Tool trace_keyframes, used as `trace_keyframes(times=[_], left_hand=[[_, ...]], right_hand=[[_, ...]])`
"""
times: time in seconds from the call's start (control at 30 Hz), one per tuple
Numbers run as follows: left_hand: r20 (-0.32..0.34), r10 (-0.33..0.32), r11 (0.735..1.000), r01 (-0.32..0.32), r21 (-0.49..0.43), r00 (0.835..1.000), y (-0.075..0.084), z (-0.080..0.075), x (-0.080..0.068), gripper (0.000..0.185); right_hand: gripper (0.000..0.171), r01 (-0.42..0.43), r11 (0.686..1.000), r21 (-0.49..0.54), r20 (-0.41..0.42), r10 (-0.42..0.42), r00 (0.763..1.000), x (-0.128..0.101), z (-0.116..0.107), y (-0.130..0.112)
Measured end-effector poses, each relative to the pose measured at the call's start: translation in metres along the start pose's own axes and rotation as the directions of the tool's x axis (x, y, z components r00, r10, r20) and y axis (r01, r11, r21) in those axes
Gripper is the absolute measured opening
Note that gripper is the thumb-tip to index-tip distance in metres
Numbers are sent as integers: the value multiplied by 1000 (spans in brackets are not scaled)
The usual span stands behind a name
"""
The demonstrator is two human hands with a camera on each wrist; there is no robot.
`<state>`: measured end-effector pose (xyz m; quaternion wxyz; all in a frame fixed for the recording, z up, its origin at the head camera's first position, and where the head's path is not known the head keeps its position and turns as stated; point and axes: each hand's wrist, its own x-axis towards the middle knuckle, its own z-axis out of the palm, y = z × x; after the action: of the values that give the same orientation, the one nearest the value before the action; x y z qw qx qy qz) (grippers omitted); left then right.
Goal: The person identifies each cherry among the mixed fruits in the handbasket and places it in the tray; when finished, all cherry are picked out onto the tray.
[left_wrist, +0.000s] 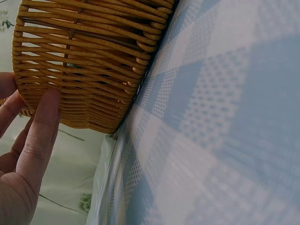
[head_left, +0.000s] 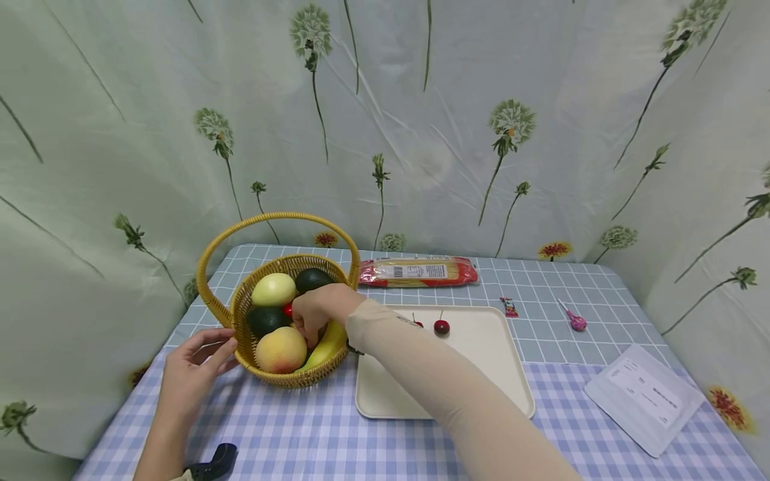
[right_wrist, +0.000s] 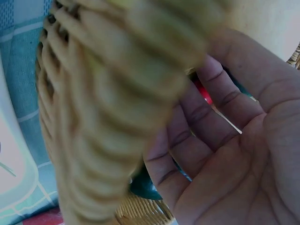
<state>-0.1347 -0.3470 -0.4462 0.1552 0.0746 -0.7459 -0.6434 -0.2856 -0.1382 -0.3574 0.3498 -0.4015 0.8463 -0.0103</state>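
Observation:
A wicker basket with a tall arched handle holds a peach, a banana, a pale yellow-green fruit, dark green avocado-like fruits and something small and red. My left hand touches its left rim with fairly straight fingers; in the left wrist view, fingertips rest against the woven side. Into the basket reaches my right hand, fingers bent downward among the fruit. The rim hides its fingertips in the right wrist view, so anything pinched there cannot be seen.
Right of the basket lies a cream tray with dark red cherries, partly under my right forearm. Behind are a noodle packet, a small wrapped candy and a lollipop. A white pouch lies far right.

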Motion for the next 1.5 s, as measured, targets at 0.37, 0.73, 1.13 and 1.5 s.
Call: trace_keyframes(times=[0.37, 0.73, 1.13, 1.5], left_hand=[[-1, -9, 1000, 9, 11, 1000, 0, 1, 0, 32], [2, 9, 1000, -9, -23, 1000, 0, -1, 0, 26], [0, 8, 999, -8, -32, 1000, 0, 2, -1, 28], [-10, -8, 1000, 8, 3, 1000, 1, 2, 0, 29]], right_hand=[[6, 62, 995, 76, 4, -63, 998, -6, -3, 12], [21, 61, 988, 139, -9, -60, 998, -16, -8, 22], [28, 123, 989, 77, -116, -114, 987, -28, -5, 35], [24, 249, 959, 138, -254, -209, 945, -57, 7, 60]])
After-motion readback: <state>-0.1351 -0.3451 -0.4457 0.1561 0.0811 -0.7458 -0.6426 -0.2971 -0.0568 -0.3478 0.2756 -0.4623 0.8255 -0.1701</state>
